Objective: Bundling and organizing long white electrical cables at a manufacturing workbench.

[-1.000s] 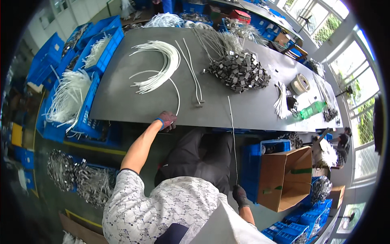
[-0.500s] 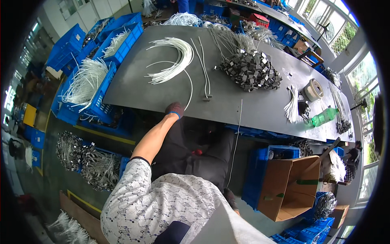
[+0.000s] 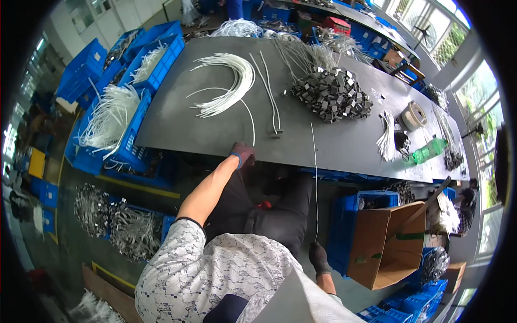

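At the table's near edge, my left hand (image 3: 244, 154), in a dark reddish glove, is closed around the end of a white cable (image 3: 253, 121). That cable curves out of a crescent-shaped bundle of white cables (image 3: 241, 81) on the dark grey table (image 3: 183, 121). Low beside my right leg, my right hand (image 3: 319, 258), in a dark glove, is closed on the lower end of a long thin white cable (image 3: 316, 188). Its upper part lies over the table edge. Between these, two white cables (image 3: 272, 97) end at a small dark connector (image 3: 277, 134).
A heap of dark connectors (image 3: 331, 96) with cables fills the table's middle right. Beyond it are a tape roll (image 3: 414, 116) and a green bottle (image 3: 430, 151). Blue crates of cables (image 3: 110, 121) flank the left side. An open cardboard box (image 3: 371, 247) stands right of my right hand.
My left hand has moved right along the table edge, still on the cable end. My right hand has come forward and right into fuller view, and the long cable's lower end shifted with it.
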A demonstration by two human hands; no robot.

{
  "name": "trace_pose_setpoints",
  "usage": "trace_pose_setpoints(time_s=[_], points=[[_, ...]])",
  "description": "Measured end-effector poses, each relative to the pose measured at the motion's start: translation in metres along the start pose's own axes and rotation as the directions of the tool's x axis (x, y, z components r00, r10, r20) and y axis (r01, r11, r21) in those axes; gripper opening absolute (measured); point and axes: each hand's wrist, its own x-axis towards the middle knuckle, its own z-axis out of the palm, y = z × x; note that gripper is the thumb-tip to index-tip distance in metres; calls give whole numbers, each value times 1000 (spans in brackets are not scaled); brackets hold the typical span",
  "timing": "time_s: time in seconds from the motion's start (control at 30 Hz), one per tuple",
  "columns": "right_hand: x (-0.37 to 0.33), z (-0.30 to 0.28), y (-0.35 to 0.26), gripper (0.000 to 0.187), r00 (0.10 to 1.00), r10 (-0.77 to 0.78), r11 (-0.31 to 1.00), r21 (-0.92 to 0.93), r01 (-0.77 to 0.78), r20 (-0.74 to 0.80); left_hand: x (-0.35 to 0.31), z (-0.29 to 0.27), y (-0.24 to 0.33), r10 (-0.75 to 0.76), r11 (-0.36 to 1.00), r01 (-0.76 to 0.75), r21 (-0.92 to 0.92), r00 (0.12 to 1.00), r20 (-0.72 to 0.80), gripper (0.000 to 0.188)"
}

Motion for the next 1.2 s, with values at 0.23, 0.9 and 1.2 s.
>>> trace_pose_setpoints(time_s=[0.23, 0.9, 1.2], points=[[24, -60, -101, 24, 992, -40, 998, -57, 33, -118, -11, 70, 41, 239, 848, -4, -529, 895, 376, 21], [47, -76, -114, 25, 980, 43, 961, -277, 12, 193, -31, 89, 154, 449, 688, -327, -647, 893, 27, 10], [6, -83, -91, 24, 983, 89, 952, -303, -36, 162, -43, 108, 165, 520, 550, -534, -642, 821, -237, 14]])
